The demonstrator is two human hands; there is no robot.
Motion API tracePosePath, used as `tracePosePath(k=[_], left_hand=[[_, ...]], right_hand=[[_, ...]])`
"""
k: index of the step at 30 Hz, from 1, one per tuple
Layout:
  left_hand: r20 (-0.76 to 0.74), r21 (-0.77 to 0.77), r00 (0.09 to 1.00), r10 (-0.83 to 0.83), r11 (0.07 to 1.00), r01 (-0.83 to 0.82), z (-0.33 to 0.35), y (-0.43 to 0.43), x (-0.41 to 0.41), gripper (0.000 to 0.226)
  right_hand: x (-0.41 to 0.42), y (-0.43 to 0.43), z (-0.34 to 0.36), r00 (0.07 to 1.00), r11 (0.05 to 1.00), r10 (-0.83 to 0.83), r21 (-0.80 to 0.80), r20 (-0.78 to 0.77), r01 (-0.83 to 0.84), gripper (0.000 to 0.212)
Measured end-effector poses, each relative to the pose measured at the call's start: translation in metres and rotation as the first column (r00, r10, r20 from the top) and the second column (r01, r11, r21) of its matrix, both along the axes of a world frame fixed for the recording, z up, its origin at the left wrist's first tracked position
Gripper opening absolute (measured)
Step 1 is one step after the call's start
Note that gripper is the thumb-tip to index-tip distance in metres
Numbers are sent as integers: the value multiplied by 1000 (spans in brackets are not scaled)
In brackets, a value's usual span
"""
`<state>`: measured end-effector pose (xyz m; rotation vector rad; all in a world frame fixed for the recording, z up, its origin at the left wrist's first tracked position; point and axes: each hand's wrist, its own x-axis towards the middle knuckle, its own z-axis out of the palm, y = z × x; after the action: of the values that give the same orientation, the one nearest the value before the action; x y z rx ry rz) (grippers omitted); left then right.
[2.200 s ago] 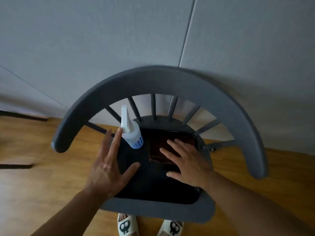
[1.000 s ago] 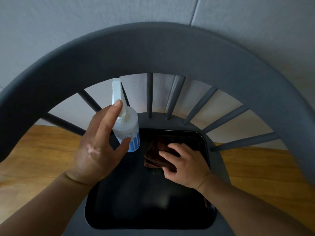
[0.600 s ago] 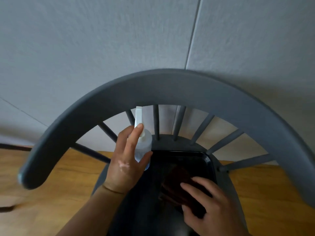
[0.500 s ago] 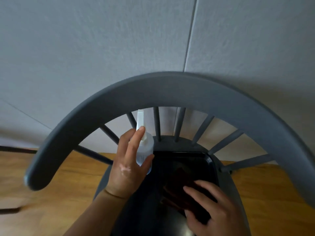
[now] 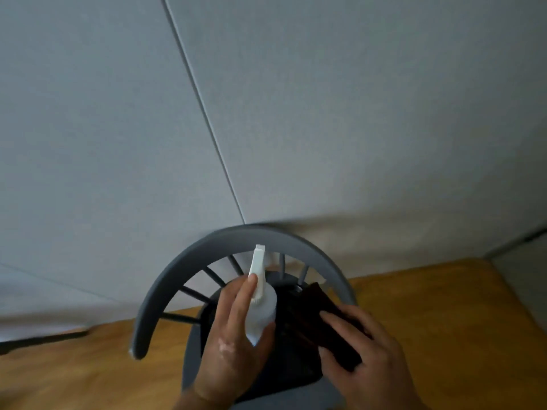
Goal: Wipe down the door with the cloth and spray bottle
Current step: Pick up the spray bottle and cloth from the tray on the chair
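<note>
Grey door [image 5: 355, 113] waits: your left grip [image 5: 233, 341] hugs the spray bottle [image 5: 262, 306], right grip [image 5: 374, 362] holds the cloth [image 5: 321, 315], so spray next.

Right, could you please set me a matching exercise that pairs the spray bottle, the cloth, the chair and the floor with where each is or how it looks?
Things:
1. spray bottle
2. cloth
3. chair
4. floor

Place or look:
A. held by the right hand
B. yellowish wood
C. grey, with a curved back
D. held by the left hand

Pairs: 1-D, 2-A, 3-C, 4-B.
</note>
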<state>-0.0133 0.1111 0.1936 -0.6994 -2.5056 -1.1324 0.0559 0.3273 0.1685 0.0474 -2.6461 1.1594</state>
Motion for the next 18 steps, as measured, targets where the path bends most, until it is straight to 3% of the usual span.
tracePosePath(k=[4,6,10,14,16,18], left_hand=[[34,-39,996,-81,996,82,84,38,10,105],[67,2,995,-71,997,71,101,45,10,111],[90,86,973,-214,975,207,147,69,19,109],[335,258,877,-345,929,267,164,86,27,122],[408,295,817,-408,906,305,167,95,31,105],[391,258,818,-421,904,342,173,107,34,76]], right_hand=[[23,32,93,989,989,-144,23,-35,145,44],[21,37,113,982,984,-166,44,-86,171,45],[52,50,155,945,953,-274,79,-178,291,46],[86,54,168,891,899,-402,94,-211,428,47],[102,52,172,862,867,-454,111,-227,486,47],[117,52,178,830,832,-508,118,-231,543,48]])
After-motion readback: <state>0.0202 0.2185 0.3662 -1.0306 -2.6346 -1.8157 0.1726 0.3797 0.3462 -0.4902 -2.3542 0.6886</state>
